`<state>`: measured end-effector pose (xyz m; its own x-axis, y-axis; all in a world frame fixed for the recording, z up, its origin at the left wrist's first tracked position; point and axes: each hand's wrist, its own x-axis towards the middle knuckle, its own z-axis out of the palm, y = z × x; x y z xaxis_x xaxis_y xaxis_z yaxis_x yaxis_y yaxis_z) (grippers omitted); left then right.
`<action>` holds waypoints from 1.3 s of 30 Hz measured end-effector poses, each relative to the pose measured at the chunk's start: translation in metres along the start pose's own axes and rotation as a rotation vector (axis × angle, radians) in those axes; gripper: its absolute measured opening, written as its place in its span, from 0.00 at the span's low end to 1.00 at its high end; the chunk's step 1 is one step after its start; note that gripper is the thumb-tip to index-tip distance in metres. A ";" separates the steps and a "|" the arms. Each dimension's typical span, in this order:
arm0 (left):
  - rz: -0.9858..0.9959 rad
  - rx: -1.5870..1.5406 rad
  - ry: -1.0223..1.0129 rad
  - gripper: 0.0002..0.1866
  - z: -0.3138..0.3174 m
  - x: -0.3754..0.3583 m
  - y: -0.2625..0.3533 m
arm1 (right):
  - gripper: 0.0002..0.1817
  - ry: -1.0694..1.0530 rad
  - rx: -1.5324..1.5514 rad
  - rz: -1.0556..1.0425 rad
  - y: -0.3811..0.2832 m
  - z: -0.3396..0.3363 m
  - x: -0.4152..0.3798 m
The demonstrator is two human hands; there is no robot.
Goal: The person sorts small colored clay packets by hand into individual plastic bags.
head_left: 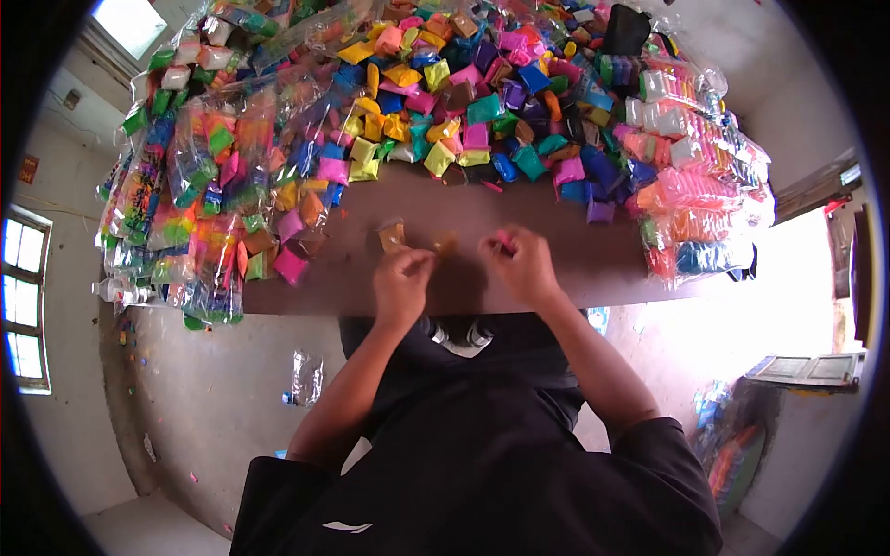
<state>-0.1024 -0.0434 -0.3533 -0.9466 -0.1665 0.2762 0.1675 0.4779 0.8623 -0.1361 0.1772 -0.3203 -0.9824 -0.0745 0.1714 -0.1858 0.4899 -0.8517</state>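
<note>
My left hand (403, 285) is over the near part of the brown table (575, 255), its thumb and fingers pinched together. Just beyond its knuckles is a small brown packet (392, 233). By its fingertips shows a blurred golden-brown scrap (447, 245); I cannot tell whether the fingers grip it. To the right, my right hand (525, 271) is closed, with a small bright pink piece (505, 240) between its fingers. A gap of bare tabletop separates the two hands.
Small colourful packets (464, 111) are heaped across the back of the table. Clear bags of packets are piled at the left (222, 185) and right (700, 176). A clear plastic wrapper (306, 378) lies on the floor at left.
</note>
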 end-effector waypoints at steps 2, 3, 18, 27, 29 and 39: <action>0.018 0.025 0.053 0.04 -0.004 0.011 -0.015 | 0.12 0.208 0.007 0.013 0.003 -0.011 0.046; 0.056 0.168 0.096 0.04 -0.008 0.013 -0.014 | 0.13 0.284 -0.109 -0.071 0.009 -0.019 0.073; -0.061 -0.178 -0.061 0.19 -0.019 -0.021 0.028 | 0.09 0.155 0.547 0.156 -0.015 -0.064 0.092; -0.384 -0.759 -0.405 0.18 -0.013 0.008 0.131 | 0.04 -0.118 0.968 0.407 -0.061 -0.052 -0.020; -0.442 -0.808 -0.437 0.18 -0.012 0.009 0.125 | 0.04 -0.135 1.075 0.478 -0.053 -0.049 -0.027; 0.250 -0.394 -0.523 0.23 -0.023 0.000 0.102 | 0.06 -0.347 1.266 0.811 -0.053 -0.047 -0.049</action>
<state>-0.0792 -0.0147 -0.2550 -0.8583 0.3920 0.3311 0.3916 0.0834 0.9164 -0.0768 0.1958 -0.2603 -0.7478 -0.4410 -0.4963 0.6635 -0.5222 -0.5358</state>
